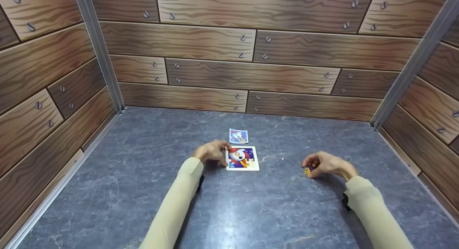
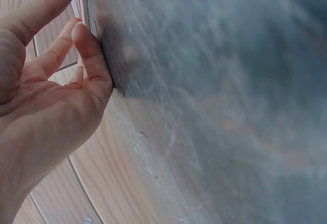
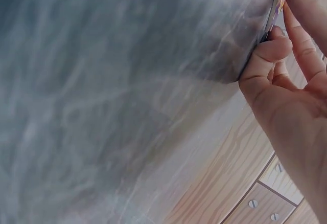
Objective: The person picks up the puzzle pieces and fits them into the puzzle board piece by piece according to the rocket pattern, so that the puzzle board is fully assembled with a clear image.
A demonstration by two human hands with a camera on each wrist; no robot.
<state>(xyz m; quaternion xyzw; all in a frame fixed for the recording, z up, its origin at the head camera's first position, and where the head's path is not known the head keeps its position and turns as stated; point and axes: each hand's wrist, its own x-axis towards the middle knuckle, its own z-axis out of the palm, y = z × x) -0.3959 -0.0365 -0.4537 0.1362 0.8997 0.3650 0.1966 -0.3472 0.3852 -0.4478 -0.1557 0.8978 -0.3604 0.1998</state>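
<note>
A small jigsaw puzzle in a pale frame lies flat on the table, its picture a white figure with red, yellow and purple. Cream backing shows at its lower right part. My left hand is at the frame's left side, index finger on the upper left corner and thumb by the lower left edge. Off to the right, thumb and fingers of my right hand pinch a yellow and purple puzzle piece low over the table. In the right wrist view, the hand mostly hides that piece.
A picture card with a similar image lies just behind the puzzle. The grey marbled table is bounded by wood-patterned walls at the back and both sides. A tiny white speck sits between the hands.
</note>
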